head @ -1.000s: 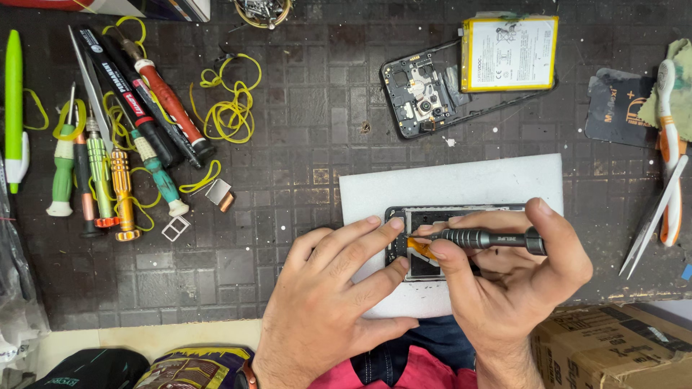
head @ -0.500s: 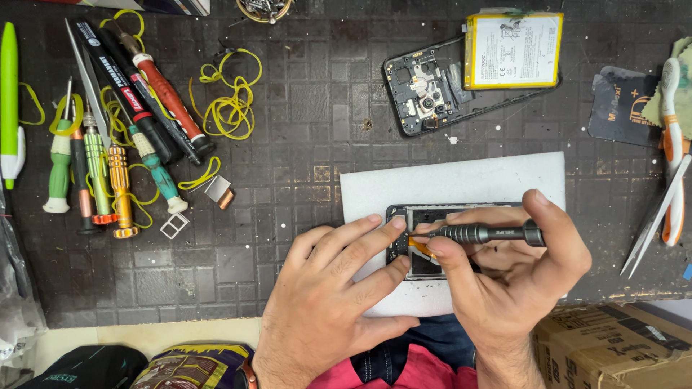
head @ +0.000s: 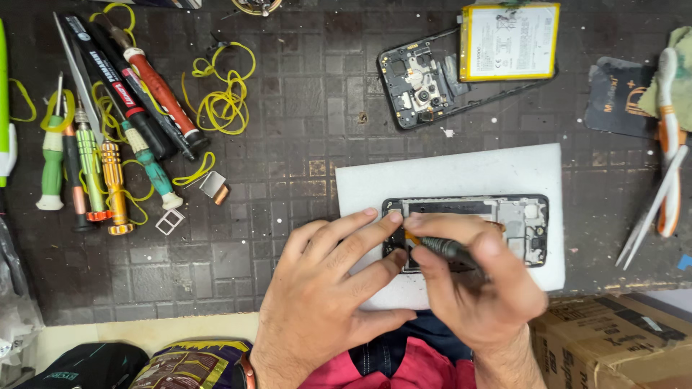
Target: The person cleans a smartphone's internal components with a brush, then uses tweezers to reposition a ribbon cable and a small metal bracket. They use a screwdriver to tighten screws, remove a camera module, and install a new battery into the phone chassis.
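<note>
An opened phone frame (head: 519,216) lies on a white pad (head: 447,176) at the table's front. My left hand (head: 324,288) rests on the pad with its fingertips pressing the frame's left end. My right hand (head: 483,284) grips a dark screwdriver (head: 450,250), whose tip points at an orange flex strip (head: 412,236) inside the frame's left part. Both hands hide the lower half of the frame.
Several screwdrivers (head: 108,158) and yellow rubber bands (head: 223,97) lie at the left. A phone back cover (head: 425,83) and a yellow-edged battery (head: 508,39) sit at the back. Tweezers (head: 652,209) and pliers (head: 667,122) lie at the right. A cardboard box (head: 620,342) stands front right.
My right hand has turned, swinging the screwdriver from lying level to pointing down-right under the hand. My left hand has stayed on the frame.
</note>
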